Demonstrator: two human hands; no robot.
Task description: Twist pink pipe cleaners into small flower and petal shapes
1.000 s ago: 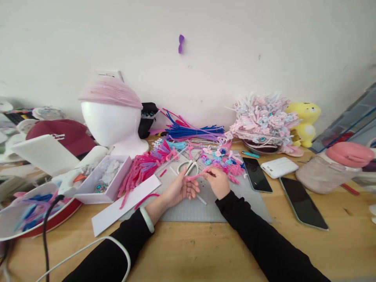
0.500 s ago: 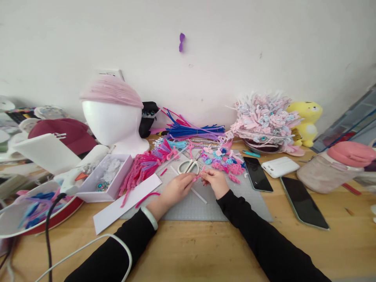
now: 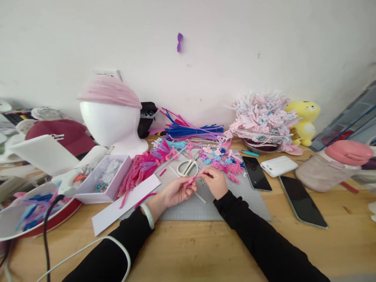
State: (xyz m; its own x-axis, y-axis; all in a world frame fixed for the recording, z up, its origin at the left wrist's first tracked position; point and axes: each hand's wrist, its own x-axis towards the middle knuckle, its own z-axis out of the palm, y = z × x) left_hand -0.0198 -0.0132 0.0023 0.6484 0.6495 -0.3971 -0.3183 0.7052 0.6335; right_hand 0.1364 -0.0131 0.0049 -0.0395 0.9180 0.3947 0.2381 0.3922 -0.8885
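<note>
A bent pink pipe cleaner (image 3: 190, 181) is held between both hands over the grey cutting mat (image 3: 179, 211). My left hand (image 3: 178, 191), palm turned partly up, has its fingers closed round the looped part. At the other end my right hand (image 3: 215, 182) pinches the strand between thumb and fingers. Just beyond the hands lie scissors (image 3: 188, 167) with white handles. Under the hands, a pale strip (image 3: 201, 198) rests on the mat. Pink and purple pipe-cleaner pieces (image 3: 149, 160) are piled to the left, and small coloured twisted pieces (image 3: 226, 160) lie to the right.
A white box (image 3: 110, 192) of beads, a glue gun (image 3: 69, 182) and a white card (image 3: 126, 203) lie left. A white mannequin head (image 3: 110, 121) stands behind. Two phones (image 3: 257, 174), a power bank (image 3: 279, 166) and a decorated pink piece (image 3: 264, 121) are on the right.
My left hand has rolled palm-upward, showing its fingers and the pink pipe cleaner. My right hand has turned over, its back now facing up, still pinching the strand.
</note>
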